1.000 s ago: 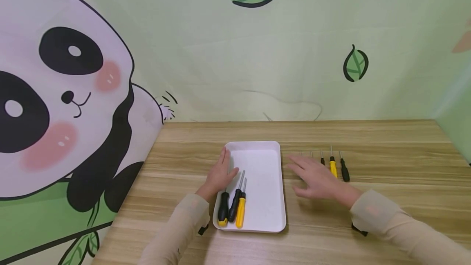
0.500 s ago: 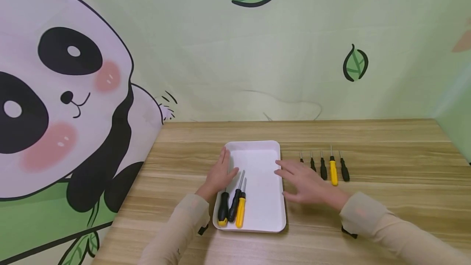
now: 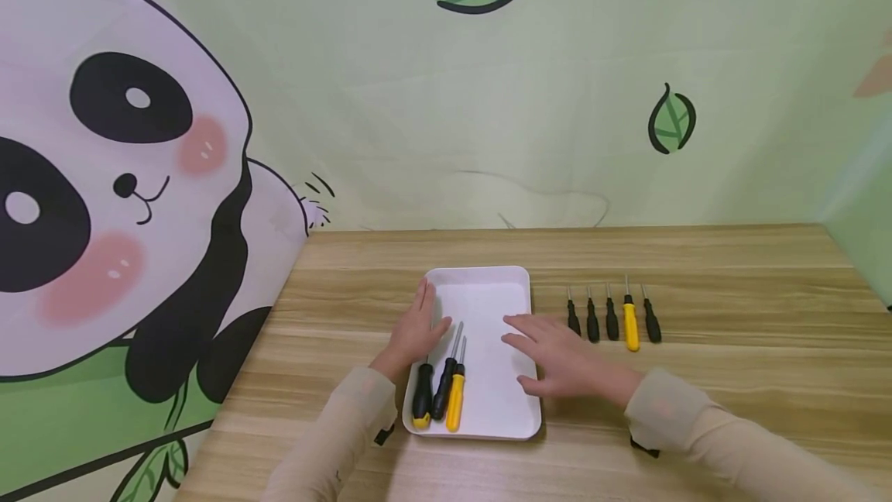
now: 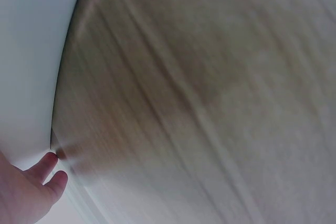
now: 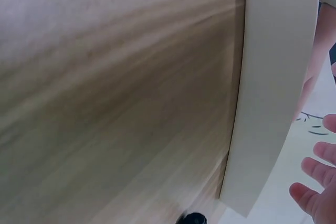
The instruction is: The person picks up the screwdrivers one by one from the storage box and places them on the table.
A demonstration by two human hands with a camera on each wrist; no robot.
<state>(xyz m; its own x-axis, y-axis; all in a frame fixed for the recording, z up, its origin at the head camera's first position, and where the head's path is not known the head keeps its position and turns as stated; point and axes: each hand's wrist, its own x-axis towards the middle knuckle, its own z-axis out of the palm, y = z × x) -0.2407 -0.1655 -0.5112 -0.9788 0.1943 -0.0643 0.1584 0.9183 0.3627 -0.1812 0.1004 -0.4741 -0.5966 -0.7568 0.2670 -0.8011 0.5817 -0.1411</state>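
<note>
A white tray (image 3: 488, 300) lies on the wooden table. In its front left part are three screwdrivers: a black one with a yellow end (image 3: 422, 393), a black one (image 3: 444, 390) and a yellow one (image 3: 455, 401). My left hand (image 3: 414, 331) rests at the tray's left edge, fingers straight along the side and thumb over the rim; the left wrist view has its fingertips (image 4: 50, 160) right by the tray wall. Over the tray's right edge my right hand (image 3: 567, 359) is spread, holding nothing; the right wrist view shows its separated fingers (image 5: 317, 171) above the tray wall (image 5: 273, 77).
To the right of the tray, several screwdrivers lie in a row, most with black handles (image 3: 612, 322) and one with a yellow handle (image 3: 630, 325). Behind the table (image 3: 759, 293) hangs a backdrop (image 3: 543, 115) printed with a panda and leaves.
My right hand has moved left from over the row of screwdrivers to the tray's right side, uncovering the whole row. The left hand has stayed put.
</note>
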